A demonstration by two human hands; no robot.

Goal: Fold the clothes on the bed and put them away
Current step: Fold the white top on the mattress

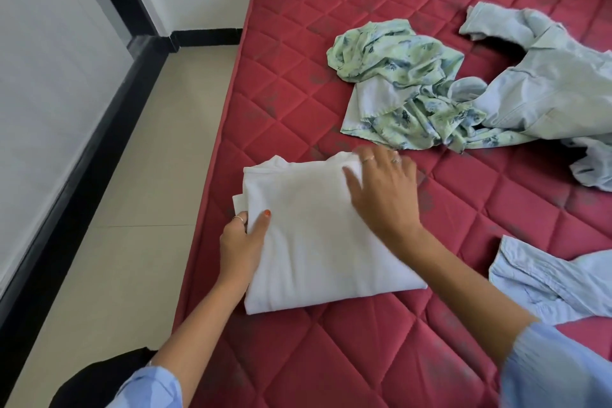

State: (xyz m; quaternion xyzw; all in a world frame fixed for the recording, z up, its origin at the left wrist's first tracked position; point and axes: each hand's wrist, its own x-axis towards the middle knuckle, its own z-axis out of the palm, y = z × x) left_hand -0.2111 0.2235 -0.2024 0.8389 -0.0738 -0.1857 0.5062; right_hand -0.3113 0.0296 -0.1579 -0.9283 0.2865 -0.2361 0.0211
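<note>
A white garment [311,242], folded into a rough rectangle, lies near the left edge of the red quilted mattress [381,358]. My left hand [241,245] grips its left edge, thumb on top and fingers tucked beneath. My right hand [381,189] rests flat on its upper right corner with straight, spread fingers. A crumpled green floral garment [400,83] lies further back. A pale blue shirt [556,83] is spread out at the right. Another pale blue striped garment [546,281] lies at the near right.
Beige floor tiles [139,209] run along the left side of the bed. A white wall with a black skirting [82,175] lies beyond them. The head of the bed is at the top.
</note>
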